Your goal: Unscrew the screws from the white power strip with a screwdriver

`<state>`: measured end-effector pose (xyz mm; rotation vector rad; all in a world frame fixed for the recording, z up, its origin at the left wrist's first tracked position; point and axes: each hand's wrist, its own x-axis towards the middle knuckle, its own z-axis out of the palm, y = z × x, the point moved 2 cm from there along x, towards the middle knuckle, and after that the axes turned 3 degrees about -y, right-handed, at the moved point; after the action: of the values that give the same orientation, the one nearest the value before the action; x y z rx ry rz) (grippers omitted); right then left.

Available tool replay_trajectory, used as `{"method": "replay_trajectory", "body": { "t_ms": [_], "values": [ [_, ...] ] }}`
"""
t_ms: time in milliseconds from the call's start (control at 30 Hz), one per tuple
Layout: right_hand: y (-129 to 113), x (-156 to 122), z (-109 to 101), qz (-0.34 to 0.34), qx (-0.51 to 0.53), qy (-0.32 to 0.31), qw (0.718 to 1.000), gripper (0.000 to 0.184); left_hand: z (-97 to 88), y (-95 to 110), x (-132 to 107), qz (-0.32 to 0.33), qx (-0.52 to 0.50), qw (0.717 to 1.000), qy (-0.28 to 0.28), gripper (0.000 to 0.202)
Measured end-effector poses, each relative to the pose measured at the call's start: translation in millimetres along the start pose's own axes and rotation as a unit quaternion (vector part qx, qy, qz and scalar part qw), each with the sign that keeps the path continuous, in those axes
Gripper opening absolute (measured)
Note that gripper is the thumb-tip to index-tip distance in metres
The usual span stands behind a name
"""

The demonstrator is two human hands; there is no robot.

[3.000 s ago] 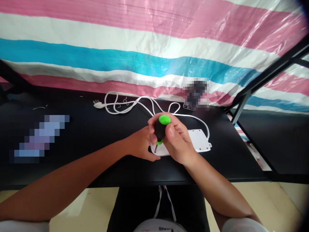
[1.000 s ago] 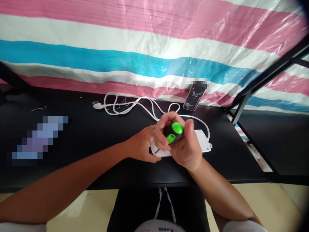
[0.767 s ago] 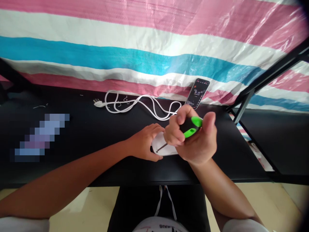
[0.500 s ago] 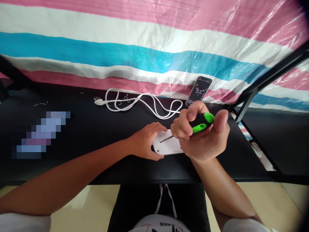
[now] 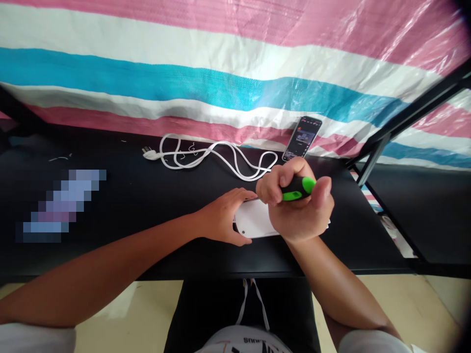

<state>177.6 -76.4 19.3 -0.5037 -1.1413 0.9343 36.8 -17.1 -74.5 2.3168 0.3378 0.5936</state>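
A white power strip (image 5: 255, 219) lies on the black table with its flat side up and a dark screw hole showing near its left end. My left hand (image 5: 222, 215) is closed round that left end, thumb on the near edge and fingers on the far edge. Above the strip, my right hand (image 5: 300, 211) grips a screwdriver by its black and green handle (image 5: 299, 189). The screwdriver's shaft and tip are hidden behind the hand, so I cannot tell what the tip touches. Part of the strip is also covered by this hand.
A looped white cord (image 5: 235, 157) with a plug (image 5: 149, 154) lies behind the strip. A phone (image 5: 301, 139) leans against the striped sheet (image 5: 221, 88). A blurred patch (image 5: 66, 203) is at left. Thin white scraps (image 5: 61, 158) lie on the table (image 5: 121, 196).
My right hand has moved left and slightly toward the far side with the screwdriver. The shaft, seen before over the strip's left part, is now out of sight. My left hand holds nearly the same place.
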Motion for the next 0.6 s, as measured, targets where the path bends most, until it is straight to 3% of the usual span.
{"method": "replay_trajectory", "body": {
  "t_ms": [600],
  "values": [
    [4.0,2.8,-2.2,0.029,-0.005,0.03,0.999,0.044,0.9,3.2,-0.8,-0.028,-0.004,0.999,-0.027,0.1]
  ]
}}
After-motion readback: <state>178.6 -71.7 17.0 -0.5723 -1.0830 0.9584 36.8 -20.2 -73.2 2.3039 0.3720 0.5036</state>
